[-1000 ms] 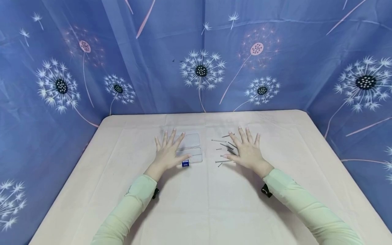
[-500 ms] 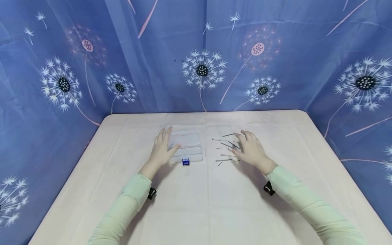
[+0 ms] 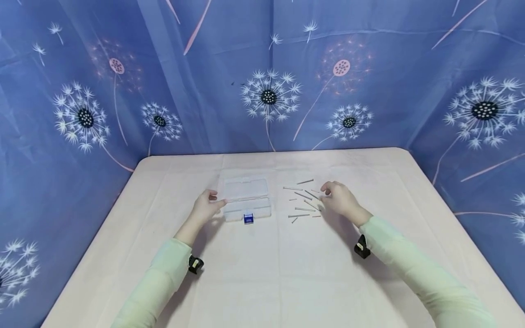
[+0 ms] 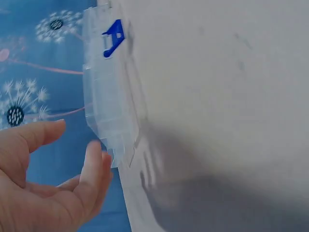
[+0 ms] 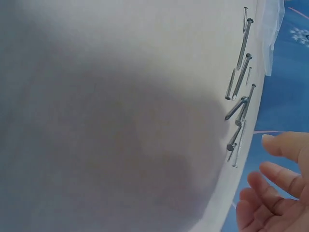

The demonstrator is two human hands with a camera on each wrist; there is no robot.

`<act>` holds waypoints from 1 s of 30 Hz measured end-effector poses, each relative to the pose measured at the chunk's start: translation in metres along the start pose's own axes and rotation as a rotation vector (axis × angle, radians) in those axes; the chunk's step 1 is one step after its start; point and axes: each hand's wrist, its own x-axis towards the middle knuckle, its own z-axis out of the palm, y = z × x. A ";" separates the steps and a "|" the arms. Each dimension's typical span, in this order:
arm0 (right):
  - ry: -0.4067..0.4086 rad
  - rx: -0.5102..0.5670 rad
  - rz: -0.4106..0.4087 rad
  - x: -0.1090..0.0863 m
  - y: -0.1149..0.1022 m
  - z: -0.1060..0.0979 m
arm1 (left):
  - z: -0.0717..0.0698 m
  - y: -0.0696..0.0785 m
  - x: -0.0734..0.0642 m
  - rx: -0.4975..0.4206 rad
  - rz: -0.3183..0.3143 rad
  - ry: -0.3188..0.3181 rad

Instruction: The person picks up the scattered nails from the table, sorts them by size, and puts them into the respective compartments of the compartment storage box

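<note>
A clear plastic box point(image 3: 261, 211) lies on the table with its lid point(image 3: 246, 187) folded back and a blue latch point(image 3: 248, 218) at its front. My left hand point(image 3: 203, 209) is at the box's left end, thumb and fingers apart; whether they touch it I cannot tell. In the left wrist view the fingers curve loosely near the end of the box point(image 4: 108, 96). Several metal nails point(image 3: 299, 215) of different lengths lie scattered right of the box. Just right of them is my right hand point(image 3: 341, 199), fingers loosely bent, nothing held in the right wrist view.
A pale cloth covers the table point(image 3: 254, 282). Blue curtains point(image 3: 205, 114) with dandelion prints rise behind it and along both sides. Black wrist cameras point(image 3: 196, 264) are strapped under both sleeves.
Both hands were spread flat over the box and nails. The left has drawn left and toward me, uncovering the box; the right has moved right, off the nails, with its fingers bending in.
</note>
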 end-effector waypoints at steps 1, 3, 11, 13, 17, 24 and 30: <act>-0.019 0.019 0.026 0.002 0.001 0.000 | 0.001 -0.004 0.003 -0.038 -0.023 -0.023; -0.062 0.060 0.089 0.006 0.004 0.002 | 0.000 -0.013 0.007 -0.147 -0.016 -0.085; -0.120 0.092 0.170 0.014 0.009 0.011 | 0.018 -0.078 0.053 -0.294 -0.045 -0.221; -0.111 0.076 0.161 0.014 0.010 0.013 | 0.019 -0.077 0.051 -0.289 -0.041 -0.223; -0.098 0.047 0.153 0.016 0.013 0.014 | 0.027 -0.099 0.066 -0.332 0.021 -0.241; -0.156 0.022 0.167 0.021 0.012 0.010 | 0.023 -0.028 0.022 -0.224 -0.048 -0.171; -0.238 0.019 0.126 0.023 0.005 0.004 | 0.026 -0.014 0.010 -0.227 -0.097 -0.134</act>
